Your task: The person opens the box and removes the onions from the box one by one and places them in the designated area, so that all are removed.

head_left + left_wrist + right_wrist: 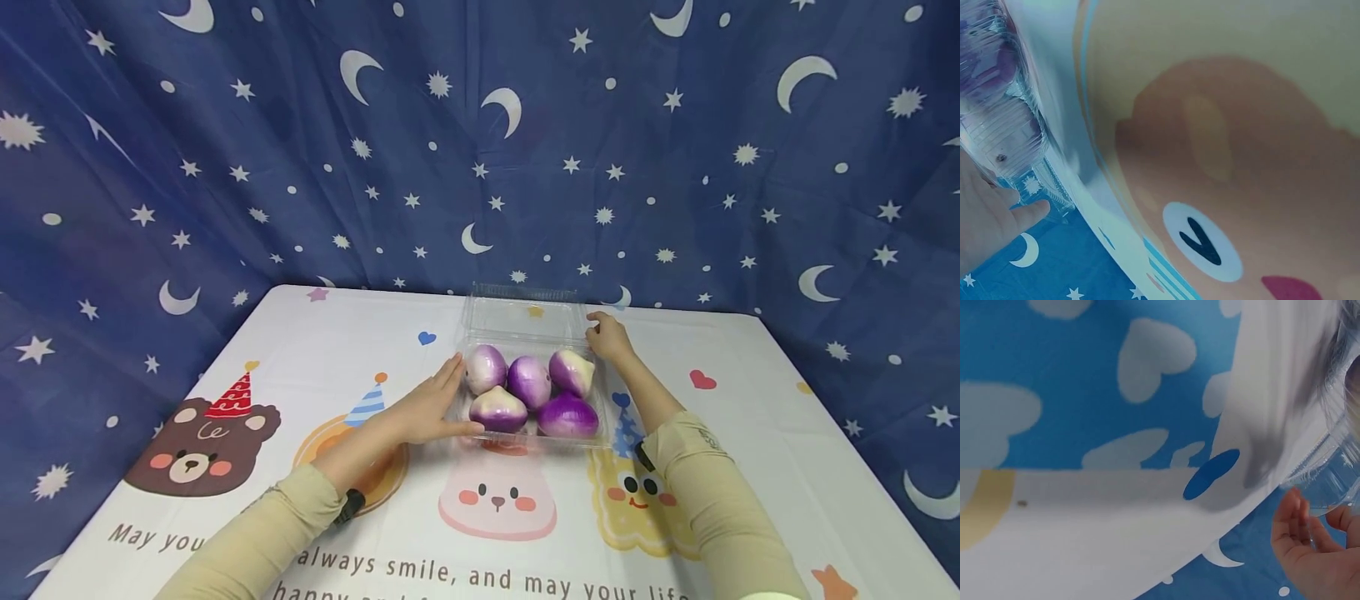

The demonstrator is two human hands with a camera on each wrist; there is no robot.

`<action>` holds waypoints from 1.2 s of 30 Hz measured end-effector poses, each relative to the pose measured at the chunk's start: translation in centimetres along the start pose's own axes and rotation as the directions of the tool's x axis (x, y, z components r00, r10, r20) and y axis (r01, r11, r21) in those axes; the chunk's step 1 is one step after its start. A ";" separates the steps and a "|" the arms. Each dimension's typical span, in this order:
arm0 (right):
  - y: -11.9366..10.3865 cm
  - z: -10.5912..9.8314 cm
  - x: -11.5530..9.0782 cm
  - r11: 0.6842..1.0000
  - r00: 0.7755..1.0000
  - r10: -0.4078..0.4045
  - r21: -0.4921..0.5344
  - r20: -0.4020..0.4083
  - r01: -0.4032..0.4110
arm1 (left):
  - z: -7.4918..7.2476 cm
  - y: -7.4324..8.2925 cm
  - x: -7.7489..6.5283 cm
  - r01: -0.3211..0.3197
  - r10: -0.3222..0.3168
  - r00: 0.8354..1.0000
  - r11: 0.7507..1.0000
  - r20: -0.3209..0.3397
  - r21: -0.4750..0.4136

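Note:
A clear plastic clamshell box (pixel 528 439) lies on the table with its lid (pixel 495 321) folded back, away from the person. Inside sit several purple-and-white bulbs that look like onions (pixel 567 415). My left hand (pixel 423 410) rests against the box's left side, fingers straight and thumb along the near left corner. At the right edge of the raised lid, my right hand (pixel 611 337) has its fingers curled. The right wrist view shows that hand (pixel 1316 550) with finger and thumb about the lid's corner (pixel 1329 481). An onion (pixel 1007 137) shows through the plastic in the left wrist view.
A white tablecloth (pixel 360 333) with printed cartoon figures and lettering covers the table. Behind the table hangs a dark blue curtain (pixel 420 150) with moons and stars, close to the back edge and the lid.

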State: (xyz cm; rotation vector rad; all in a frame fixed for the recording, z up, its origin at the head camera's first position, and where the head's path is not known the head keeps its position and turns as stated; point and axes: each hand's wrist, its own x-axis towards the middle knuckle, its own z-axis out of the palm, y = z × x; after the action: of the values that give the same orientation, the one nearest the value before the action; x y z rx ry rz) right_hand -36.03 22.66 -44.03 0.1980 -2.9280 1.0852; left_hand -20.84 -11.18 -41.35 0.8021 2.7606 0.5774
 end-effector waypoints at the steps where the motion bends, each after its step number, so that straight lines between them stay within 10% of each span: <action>1: -0.4 -0.2 -0.2 1.000 1.000 0.000 -0.009 -0.007 0.000 | -0.1 0.0 0.0 0.000 0.000 1.000 1.000 0.002 -0.003; 19: -4.5 -2.4 -4.9 0.997 0.985 -0.073 -0.048 -0.157 0.066 | -0.3 0.6 -0.2 0.034 -0.034 0.999 0.999 0.024 0.020; 36: -7.0 -3.3 -8.8 0.989 0.980 -0.149 -0.035 -0.135 0.145 | -0.4 0.6 -0.3 0.059 -0.061 0.998 0.996 0.026 0.065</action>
State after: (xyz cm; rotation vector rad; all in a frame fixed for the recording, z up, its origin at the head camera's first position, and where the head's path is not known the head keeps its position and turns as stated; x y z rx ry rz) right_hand -26.52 20.54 -37.52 0.3205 -2.7545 0.9991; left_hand -20.44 -10.95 -40.71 0.7319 2.7794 0.4649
